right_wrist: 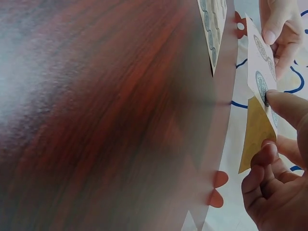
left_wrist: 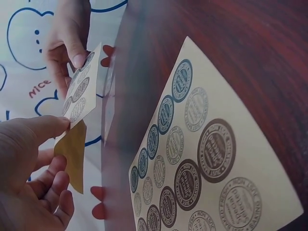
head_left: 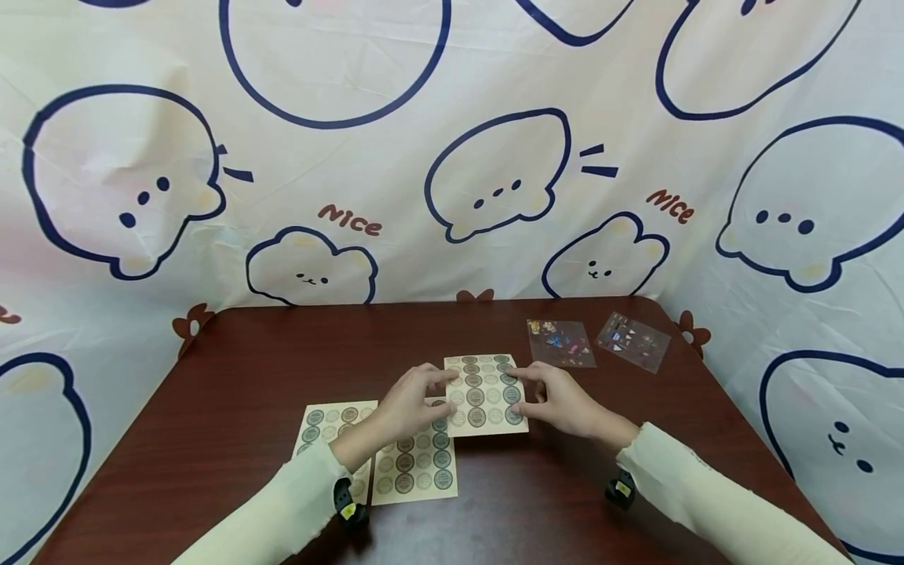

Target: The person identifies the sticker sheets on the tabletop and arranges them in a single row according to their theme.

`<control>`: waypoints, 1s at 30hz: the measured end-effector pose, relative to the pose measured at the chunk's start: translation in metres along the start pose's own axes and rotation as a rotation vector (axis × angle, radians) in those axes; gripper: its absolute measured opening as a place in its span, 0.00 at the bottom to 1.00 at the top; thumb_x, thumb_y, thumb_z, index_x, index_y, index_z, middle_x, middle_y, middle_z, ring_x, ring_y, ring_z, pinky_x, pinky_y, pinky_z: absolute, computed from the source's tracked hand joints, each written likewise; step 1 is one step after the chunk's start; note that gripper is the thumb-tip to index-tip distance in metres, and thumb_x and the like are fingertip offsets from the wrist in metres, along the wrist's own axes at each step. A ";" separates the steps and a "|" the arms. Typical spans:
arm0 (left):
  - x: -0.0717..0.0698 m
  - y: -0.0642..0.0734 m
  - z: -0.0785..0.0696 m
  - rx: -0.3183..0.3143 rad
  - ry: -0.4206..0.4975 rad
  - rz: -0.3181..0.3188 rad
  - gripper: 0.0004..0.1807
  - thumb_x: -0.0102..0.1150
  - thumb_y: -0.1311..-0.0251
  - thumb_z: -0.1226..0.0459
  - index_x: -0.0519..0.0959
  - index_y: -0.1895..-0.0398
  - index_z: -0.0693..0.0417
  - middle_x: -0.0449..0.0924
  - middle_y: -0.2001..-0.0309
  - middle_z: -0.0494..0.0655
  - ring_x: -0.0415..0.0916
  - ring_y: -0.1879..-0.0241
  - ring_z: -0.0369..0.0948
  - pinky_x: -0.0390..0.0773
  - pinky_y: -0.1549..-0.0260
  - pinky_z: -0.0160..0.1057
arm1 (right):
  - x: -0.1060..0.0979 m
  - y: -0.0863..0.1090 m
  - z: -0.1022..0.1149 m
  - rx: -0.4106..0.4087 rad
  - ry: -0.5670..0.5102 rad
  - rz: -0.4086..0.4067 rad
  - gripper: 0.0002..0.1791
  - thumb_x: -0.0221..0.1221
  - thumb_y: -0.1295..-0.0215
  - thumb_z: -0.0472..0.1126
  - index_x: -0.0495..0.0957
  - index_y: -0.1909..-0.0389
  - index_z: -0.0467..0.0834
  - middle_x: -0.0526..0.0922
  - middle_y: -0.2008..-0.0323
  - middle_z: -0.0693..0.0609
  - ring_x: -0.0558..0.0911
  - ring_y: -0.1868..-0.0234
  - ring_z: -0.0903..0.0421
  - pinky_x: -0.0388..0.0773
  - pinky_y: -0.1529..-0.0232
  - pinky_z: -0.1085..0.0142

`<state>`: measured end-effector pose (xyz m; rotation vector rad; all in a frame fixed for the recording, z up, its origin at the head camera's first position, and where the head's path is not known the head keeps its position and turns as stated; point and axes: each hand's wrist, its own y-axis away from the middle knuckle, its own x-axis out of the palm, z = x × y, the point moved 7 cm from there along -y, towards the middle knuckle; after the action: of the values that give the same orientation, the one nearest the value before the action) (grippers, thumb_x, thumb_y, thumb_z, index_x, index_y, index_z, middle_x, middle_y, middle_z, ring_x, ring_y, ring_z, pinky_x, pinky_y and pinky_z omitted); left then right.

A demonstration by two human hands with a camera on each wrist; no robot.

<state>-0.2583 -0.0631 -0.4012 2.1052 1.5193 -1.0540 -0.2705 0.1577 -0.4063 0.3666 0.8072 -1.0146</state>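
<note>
A cream sticker sheet (head_left: pixel 484 396) with rows of round brown, pale and dark grey-green labels is held up off the table between both hands. My left hand (head_left: pixel 408 406) pinches its left edge between thumb and fingers. Its right edge is pinched by my right hand (head_left: pixel 567 400) in the same way. From the right wrist view, the yellow-brown back of the sheet (right_wrist: pixel 257 137) shows below its printed face. Two similar sheets lie on the table beneath and beside my left arm: one sheet (head_left: pixel 417 464) partly under the raised one, another sheet (head_left: pixel 318 420) partly hidden by the arm.
Toward the back right of the dark red-brown table (head_left: pixel 297 353) lie two clear sheets with small coloured pieces, one clear sheet (head_left: pixel 561 345) left of the other clear sheet (head_left: pixel 633 343). A cartoon-printed cloth (head_left: pixel 395 259) hangs behind and at the sides.
</note>
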 end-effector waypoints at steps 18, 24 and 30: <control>0.011 0.011 -0.004 0.062 0.003 0.028 0.26 0.71 0.44 0.63 0.82 0.40 0.55 0.82 0.56 0.46 0.74 0.57 0.46 0.71 0.57 0.40 | 0.008 0.015 -0.006 -0.009 -0.004 0.010 0.30 0.71 0.39 0.43 0.77 0.35 0.41 0.77 0.61 0.51 0.69 0.77 0.65 0.69 0.76 0.71; 0.017 0.013 -0.003 0.049 0.007 0.057 0.26 0.70 0.43 0.64 0.81 0.39 0.55 0.81 0.57 0.46 0.75 0.56 0.47 0.71 0.56 0.42 | 0.013 0.022 -0.008 -0.013 -0.005 0.022 0.30 0.71 0.39 0.44 0.78 0.36 0.40 0.77 0.62 0.53 0.69 0.77 0.66 0.70 0.76 0.71; 0.022 0.016 -0.003 0.047 0.019 0.073 0.25 0.70 0.43 0.64 0.81 0.40 0.56 0.80 0.60 0.45 0.75 0.58 0.44 0.72 0.59 0.38 | 0.018 0.027 -0.011 -0.011 0.002 0.043 0.30 0.71 0.39 0.43 0.77 0.36 0.39 0.76 0.63 0.53 0.68 0.77 0.67 0.69 0.76 0.72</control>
<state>-0.2391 -0.0526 -0.4178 2.1905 1.4279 -1.0566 -0.2464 0.1669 -0.4292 0.3741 0.8031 -0.9698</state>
